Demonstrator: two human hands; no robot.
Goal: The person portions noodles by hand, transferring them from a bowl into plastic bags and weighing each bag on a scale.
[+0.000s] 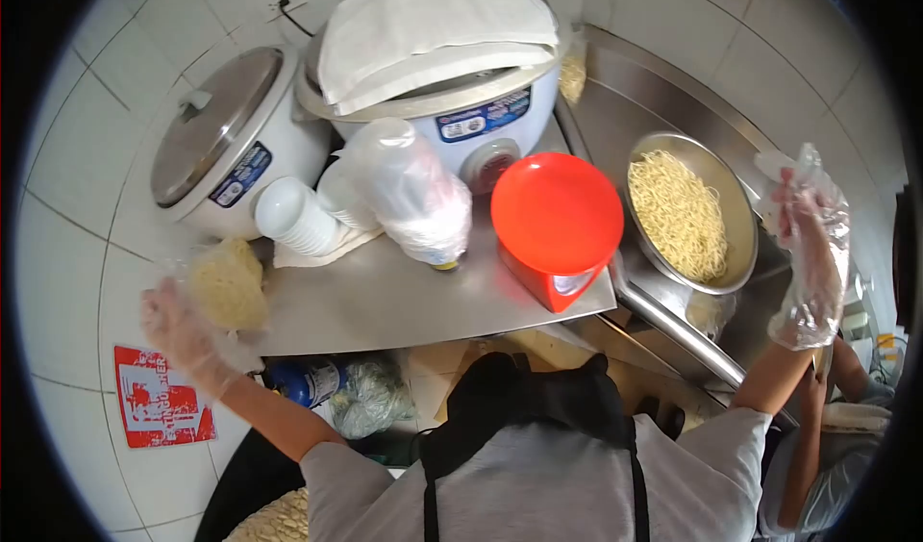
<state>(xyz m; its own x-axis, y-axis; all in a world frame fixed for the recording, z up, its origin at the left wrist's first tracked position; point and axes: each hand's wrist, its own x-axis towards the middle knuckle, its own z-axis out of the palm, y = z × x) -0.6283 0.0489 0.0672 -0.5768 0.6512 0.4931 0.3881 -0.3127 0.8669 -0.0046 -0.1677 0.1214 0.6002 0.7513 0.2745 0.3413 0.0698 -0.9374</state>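
Observation:
My left hand, in a clear plastic glove, is at the left end of the steel counter. Its fingers are curled, slightly blurred, at the gathered plastic of a bag of noodles. My right hand, in a loose clear glove, is raised just right of a steel bowl of loose yellow noodles, apart from its rim. The crinkled glove hides whether its fingers hold anything. Between my hands stands a red kitchen scale with a round pan. Left of it is a plastic-wrapped stack of cups.
Two large rice cookers line the back wall, one covered by a white cloth. White cups lie on a cloth. A steel rail borders the sink area. Another person's arm is at the lower right.

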